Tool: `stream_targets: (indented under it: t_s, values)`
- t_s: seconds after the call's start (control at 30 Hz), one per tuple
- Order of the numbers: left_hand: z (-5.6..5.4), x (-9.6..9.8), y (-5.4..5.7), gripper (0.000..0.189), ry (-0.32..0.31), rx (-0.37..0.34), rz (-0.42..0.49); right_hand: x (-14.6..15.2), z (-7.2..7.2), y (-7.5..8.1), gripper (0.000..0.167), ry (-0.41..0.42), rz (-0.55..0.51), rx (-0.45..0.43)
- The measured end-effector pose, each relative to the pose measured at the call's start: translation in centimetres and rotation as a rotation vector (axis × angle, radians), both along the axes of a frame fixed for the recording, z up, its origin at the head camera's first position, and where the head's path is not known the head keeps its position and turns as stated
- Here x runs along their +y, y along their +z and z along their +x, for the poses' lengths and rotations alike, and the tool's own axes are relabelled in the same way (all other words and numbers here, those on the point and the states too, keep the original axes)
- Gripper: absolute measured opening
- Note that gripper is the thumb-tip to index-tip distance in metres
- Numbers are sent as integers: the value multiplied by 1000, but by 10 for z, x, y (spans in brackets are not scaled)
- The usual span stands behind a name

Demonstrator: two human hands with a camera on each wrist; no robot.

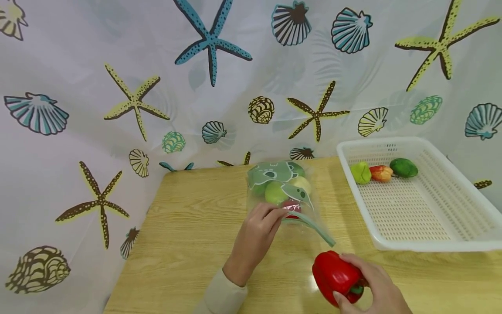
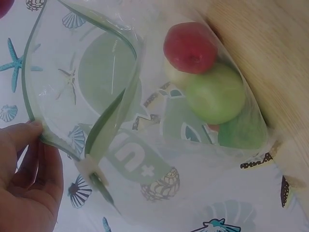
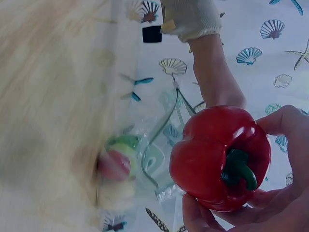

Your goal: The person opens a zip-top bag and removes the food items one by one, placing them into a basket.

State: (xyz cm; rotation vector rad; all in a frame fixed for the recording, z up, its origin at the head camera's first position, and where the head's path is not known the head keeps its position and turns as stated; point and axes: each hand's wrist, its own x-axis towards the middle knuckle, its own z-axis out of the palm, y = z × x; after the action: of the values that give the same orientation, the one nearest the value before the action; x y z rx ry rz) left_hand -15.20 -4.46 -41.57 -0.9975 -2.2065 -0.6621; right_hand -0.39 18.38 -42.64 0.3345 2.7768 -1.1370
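In the head view my left hand (image 1: 256,233) pinches the green-edged mouth of a clear zip bag (image 1: 313,205) on the table. The left wrist view shows that mouth spread apart, with the thumb and fingers on its rim. Inside the bag lie a green round fruit (image 2: 216,94), a red fruit (image 2: 190,47) and other pale and green pieces partly covered by the print. My right hand (image 1: 374,285) grips a red bell pepper (image 1: 336,274) with a green stem, to the right of and nearer than the bag's mouth. Thumb and fingers hold the pepper from opposite sides.
At the right stands a white plastic basket (image 1: 425,246). Along its far left part lie a yellow-green fruit (image 1: 360,172), an orange-red fruit (image 1: 381,173) and a dark green fruit (image 1: 404,168). A shell-and-starfish patterned cloth (image 1: 235,96) hangs behind the wooden table (image 1: 196,218).
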Motion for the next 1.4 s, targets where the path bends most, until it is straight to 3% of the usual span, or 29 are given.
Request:
stream_targets:
  t_s: [0.27,0.37,0.57,0.87,1.07,1.27,1.4]
  values:
    - [1,0,1,18,3,-23,0,42,7,13,78,-44,30,30]
    - [1,0,1,20,9,-33,2,62,3,25,78,-52,62,35]
    - [1,-1,0,21,10,-31,1,91,-10,44,72,-116,164,144]
    - [-2,-4,-2,18,-10,11,4,112,-27,57,62,-175,162,303]
    - [-3,-6,-2,18,-11,24,4,133,-45,60,62,-139,203,266]
    - [-2,-6,-1,18,-5,20,-1,153,-74,63,65,-59,322,191]
    - [-1,-5,0,17,3,-1,-7,161,-94,66,67,12,336,144]
